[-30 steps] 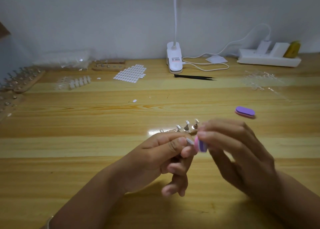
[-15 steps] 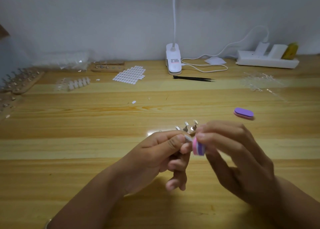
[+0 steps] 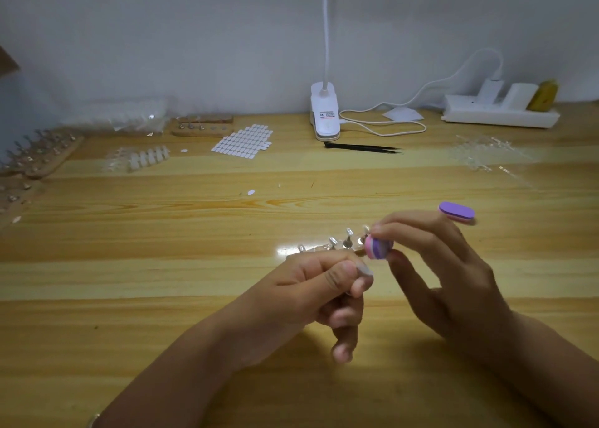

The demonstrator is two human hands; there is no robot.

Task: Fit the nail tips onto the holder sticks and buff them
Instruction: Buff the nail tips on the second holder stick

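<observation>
My left hand [image 3: 311, 285] pinches a holder stick between thumb and forefinger, with a pale nail tip [image 3: 363, 269] showing at its end; the stick itself is mostly hidden by my fingers. My right hand [image 3: 444, 275] pinches a small pink and purple buffer block [image 3: 376, 248] just above and to the right of that tip, a small gap apart from it. Behind my hands a row of holder sticks with nail tips [image 3: 340, 243] stands on the wooden table [image 3: 162, 272].
A second purple buffer block [image 3: 457, 211] lies to the right. Further back are black tweezers [image 3: 363, 148], a white clip lamp [image 3: 325, 116], a sheet of adhesive tabs [image 3: 243, 141], a white power strip [image 3: 499, 113], loose clear tips [image 3: 483, 152] and wooden stands with sticks [image 3: 39, 155] at the left.
My right hand has lifted the buffer block up and to the right, away from the nail tip. My left hand keeps its hold on the stick.
</observation>
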